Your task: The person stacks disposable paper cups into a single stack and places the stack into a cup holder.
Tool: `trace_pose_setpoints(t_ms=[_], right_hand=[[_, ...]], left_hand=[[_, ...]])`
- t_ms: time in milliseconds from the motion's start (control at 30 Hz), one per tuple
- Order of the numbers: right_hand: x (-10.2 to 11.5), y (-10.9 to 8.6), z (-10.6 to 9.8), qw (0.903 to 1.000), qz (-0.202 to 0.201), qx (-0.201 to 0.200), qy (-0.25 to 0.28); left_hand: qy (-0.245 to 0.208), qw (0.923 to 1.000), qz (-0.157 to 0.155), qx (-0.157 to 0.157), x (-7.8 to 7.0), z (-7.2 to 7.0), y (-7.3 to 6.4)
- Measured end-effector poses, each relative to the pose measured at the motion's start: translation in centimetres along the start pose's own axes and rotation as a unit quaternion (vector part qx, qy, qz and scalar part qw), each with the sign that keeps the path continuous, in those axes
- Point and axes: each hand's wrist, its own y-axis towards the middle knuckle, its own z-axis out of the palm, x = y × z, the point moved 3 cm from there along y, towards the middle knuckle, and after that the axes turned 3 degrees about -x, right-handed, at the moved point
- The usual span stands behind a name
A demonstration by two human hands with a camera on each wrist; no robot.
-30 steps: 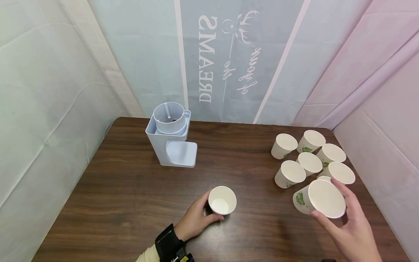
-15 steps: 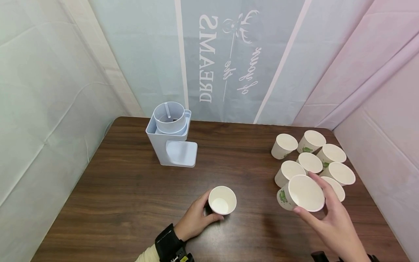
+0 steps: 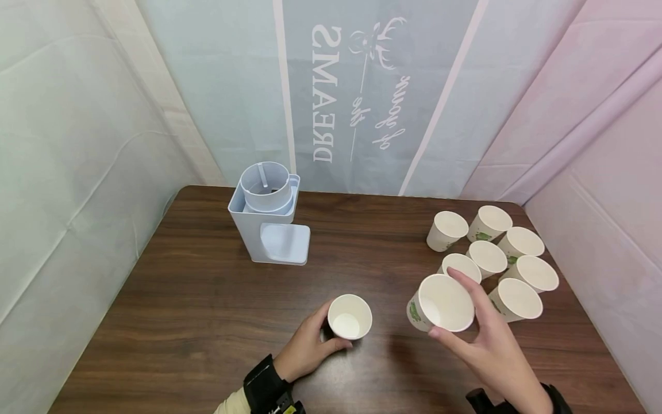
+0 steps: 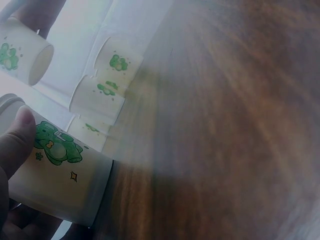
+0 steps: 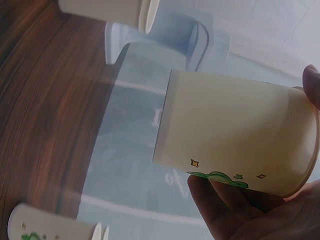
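Observation:
Near the front middle of the table, my left hand (image 3: 308, 347) grips a white paper cup (image 3: 350, 317) that stands upright; the left wrist view shows a green cartoon animal printed on this cup (image 4: 57, 165). My right hand (image 3: 488, 333) holds a second paper cup (image 3: 446, 303) by its rim, thumb on the near side and fingers on the far side. This cup is raised above the table, to the right of the left hand's cup. In the right wrist view the held cup (image 5: 235, 130) shows its plain side with green print along the lower edge.
Several more paper cups (image 3: 486, 257) stand upright in a cluster at the right of the table (image 3: 207, 322). A pale blue plastic device (image 3: 269, 215) with a round top container and a flat base stands at the back left. Fabric curtains (image 3: 248, 69) enclose the back and sides.
My right hand has carried its paper cup leftward, away from the cluster and closer to the other hand. The left hand has stayed on its cup in place.

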Motion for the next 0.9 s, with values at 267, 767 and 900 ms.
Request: trace_pose_setpoints(t_ms=[267, 767, 900], right_hand=[[1.0, 1.0, 2.1, 0.9984, -0.035, 0.024, 0.039], [2.8, 1.9, 6.2, 0.9915, -0.032, 0.087, 0.091], [2.9, 1.9, 7.3, 0.9896, -0.031, 0.096, 0.103]], left_hand=[[0.003, 1.0, -0.002, -0.001, 0.0, 0.0, 0.0], [-0.005, 0.9999, -0.01, 0.007, -0.1, -0.1, 0.1], [0.003, 0.9999, -0.009, 0.005, -0.1, 0.0, 0.2]])
